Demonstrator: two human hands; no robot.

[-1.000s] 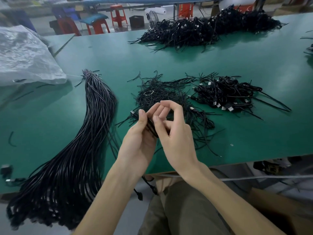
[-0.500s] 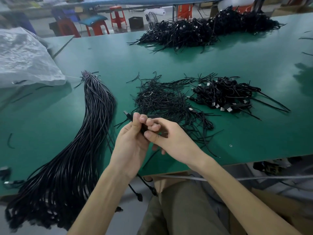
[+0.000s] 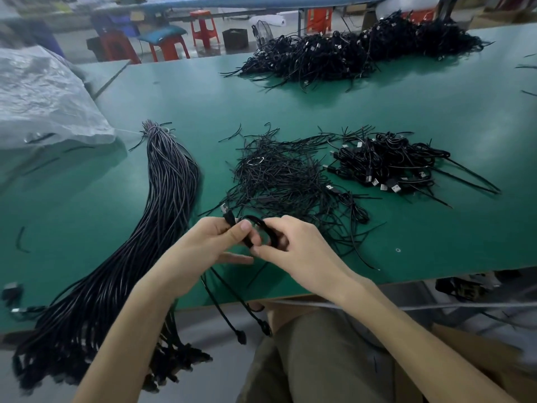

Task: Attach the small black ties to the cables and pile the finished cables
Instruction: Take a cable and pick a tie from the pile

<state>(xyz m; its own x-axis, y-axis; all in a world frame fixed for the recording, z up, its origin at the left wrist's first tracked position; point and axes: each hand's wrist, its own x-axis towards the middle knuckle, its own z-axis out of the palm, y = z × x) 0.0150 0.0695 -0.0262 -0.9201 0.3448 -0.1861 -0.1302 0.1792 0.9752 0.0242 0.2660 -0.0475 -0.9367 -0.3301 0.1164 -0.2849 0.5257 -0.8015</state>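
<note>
My left hand (image 3: 203, 248) pinches a black USB cable (image 3: 255, 228) near its plug, which sticks up past my thumb. My right hand (image 3: 293, 248) grips the same cable's folded loop, fingers curled round it. The cable's loose ends (image 3: 232, 309) hang below the table edge. A heap of small black ties (image 3: 279, 175) lies just beyond my hands. To its right sits a pile of tied cables (image 3: 389, 164) with USB plugs showing. A long bundle of straight cables (image 3: 139, 237) runs down the left of the green table (image 3: 436, 237).
A much larger heap of black cables (image 3: 348, 53) lies at the table's far side. A crumpled clear plastic bag (image 3: 43, 97) sits at the far left. Red stools (image 3: 203, 27) stand on the floor behind. Cardboard (image 3: 479, 359) is beside my right knee.
Both hands have dropped lower and nearer the table edge. The cable now shows as a folded loop between them, and my right fingers have curled round it.
</note>
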